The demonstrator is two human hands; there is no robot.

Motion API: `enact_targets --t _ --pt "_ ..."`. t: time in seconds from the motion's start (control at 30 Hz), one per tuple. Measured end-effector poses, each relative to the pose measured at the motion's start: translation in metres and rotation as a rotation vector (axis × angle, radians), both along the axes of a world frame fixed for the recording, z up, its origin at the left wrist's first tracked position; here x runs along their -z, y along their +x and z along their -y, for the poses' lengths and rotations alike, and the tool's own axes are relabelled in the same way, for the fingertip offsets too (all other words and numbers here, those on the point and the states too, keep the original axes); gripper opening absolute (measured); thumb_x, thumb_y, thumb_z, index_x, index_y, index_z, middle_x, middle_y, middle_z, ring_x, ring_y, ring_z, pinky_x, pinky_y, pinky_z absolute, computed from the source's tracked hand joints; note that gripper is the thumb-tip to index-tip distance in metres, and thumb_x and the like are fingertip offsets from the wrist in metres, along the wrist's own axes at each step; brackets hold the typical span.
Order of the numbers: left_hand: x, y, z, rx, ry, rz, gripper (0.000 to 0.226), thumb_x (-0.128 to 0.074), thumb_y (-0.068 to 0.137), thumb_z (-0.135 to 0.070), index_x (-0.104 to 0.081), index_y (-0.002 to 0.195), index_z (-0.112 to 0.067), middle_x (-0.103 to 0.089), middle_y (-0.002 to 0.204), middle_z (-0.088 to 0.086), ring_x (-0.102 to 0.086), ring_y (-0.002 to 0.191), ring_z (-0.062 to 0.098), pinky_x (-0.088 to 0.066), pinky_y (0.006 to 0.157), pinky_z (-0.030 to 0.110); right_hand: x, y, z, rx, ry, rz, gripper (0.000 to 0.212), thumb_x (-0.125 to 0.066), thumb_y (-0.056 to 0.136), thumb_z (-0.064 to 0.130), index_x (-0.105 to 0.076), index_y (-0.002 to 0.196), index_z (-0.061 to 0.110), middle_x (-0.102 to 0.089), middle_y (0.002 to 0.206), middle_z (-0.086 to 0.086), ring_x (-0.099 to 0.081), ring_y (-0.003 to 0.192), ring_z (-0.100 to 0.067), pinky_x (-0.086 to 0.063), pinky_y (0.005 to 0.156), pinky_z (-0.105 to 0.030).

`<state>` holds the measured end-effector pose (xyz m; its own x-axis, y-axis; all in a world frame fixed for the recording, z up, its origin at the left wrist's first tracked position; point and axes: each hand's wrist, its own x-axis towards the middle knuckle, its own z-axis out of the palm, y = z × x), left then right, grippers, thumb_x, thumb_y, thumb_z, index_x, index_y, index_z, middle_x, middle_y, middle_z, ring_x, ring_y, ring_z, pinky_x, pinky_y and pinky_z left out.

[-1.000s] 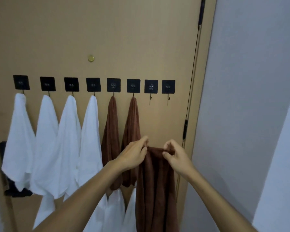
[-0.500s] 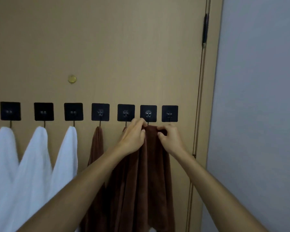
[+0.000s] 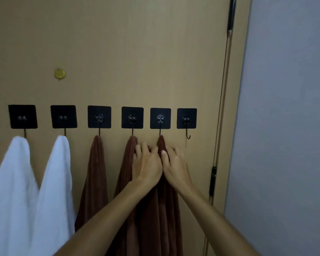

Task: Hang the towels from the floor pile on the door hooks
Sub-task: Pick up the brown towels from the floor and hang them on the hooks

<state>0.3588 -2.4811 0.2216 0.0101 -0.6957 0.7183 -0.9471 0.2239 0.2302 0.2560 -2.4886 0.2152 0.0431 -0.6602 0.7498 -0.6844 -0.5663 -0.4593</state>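
Fingers (image 3: 143,146) on brown towel (image 3: 162,145), wrists touching

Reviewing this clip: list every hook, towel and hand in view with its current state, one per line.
Rightmost hook: bare.
Third brown towel: on its hook, both hands at its top.
Second brown towel: hung.
First brown towel: hung.
Two white towels: hung.
Left hand: fingers curled on the third brown towel.
Right hand: fingers on the same towel.
Door: closed.

Dim, even indoor light with no glare. Focus is soft throughout. Straight lines bow toward the right edge.
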Motion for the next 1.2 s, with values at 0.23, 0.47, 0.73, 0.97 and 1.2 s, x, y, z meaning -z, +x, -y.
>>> enact_targets --t 0.23,0.47,0.73,0.97,1.2 --pt "0.059 -0.005 -0.031 0.203 0.27 -0.223 0.06 -0.03 0.101 -0.023 0.002 0.152 -0.016 -0.032 0.148 0.009 -0.038 0.132 0.026 -0.036 0.108 0.041 0.069 -0.003 -0.027 -0.309 0.258 0.153 0.04 -0.028 0.103 0.029 -0.039 0.141 0.024 -0.052 0.131 0.012 -0.049 0.119 0.0 -0.034 0.095 -0.005" --pt "0.143 0.001 -0.092 0.178 0.689 -0.227 0.065 -0.032 0.099 -0.021 0.008 0.151 -0.019 -0.044 0.142 0.014 -0.052 0.12 0.031 -0.043 0.101 0.04 0.163 -0.012 -0.08 -0.265 0.702 0.098 0.04 -0.028 0.103 0.027 -0.046 0.136 0.013 -0.058 0.13 -0.006 -0.056 0.112 -0.016 -0.042 0.09 -0.019" --pt "0.199 0.002 -0.184 0.016 1.009 0.118 0.04 -0.041 0.096 -0.029 -0.053 0.128 -0.009 -0.055 0.131 0.012 -0.053 0.118 0.031 -0.042 0.095 0.035 0.227 -0.034 -0.167 -0.145 1.005 -0.234 0.037 -0.044 0.089 0.006 -0.039 0.057 0.022 -0.048 0.053 0.01 -0.037 0.052 -0.005 -0.028 0.036 -0.008" --pt "0.233 0.003 -0.227 0.082 0.958 0.185 0.048 -0.036 0.095 -0.019 -0.034 0.14 -0.002 -0.044 0.141 0.015 -0.047 0.123 0.032 -0.04 0.099 0.038 0.249 -0.047 -0.237 0.035 1.022 -0.326 0.032 -0.042 0.091 0.015 -0.041 0.06 0.011 -0.049 0.071 -0.004 -0.048 0.068 -0.018 -0.037 0.061 -0.027" --pt "0.311 0.011 -0.335 0.178 0.895 0.09 0.046 -0.041 0.096 -0.026 -0.033 0.141 -0.017 -0.034 0.146 0.007 -0.038 0.129 0.026 -0.032 0.107 0.04 0.311 -0.03 -0.36 0.142 0.958 -0.226 0.036 -0.034 0.1 0.033 -0.055 0.122 0.013 -0.044 0.134 -0.008 -0.039 0.126 -0.024 -0.034 0.104 -0.034"
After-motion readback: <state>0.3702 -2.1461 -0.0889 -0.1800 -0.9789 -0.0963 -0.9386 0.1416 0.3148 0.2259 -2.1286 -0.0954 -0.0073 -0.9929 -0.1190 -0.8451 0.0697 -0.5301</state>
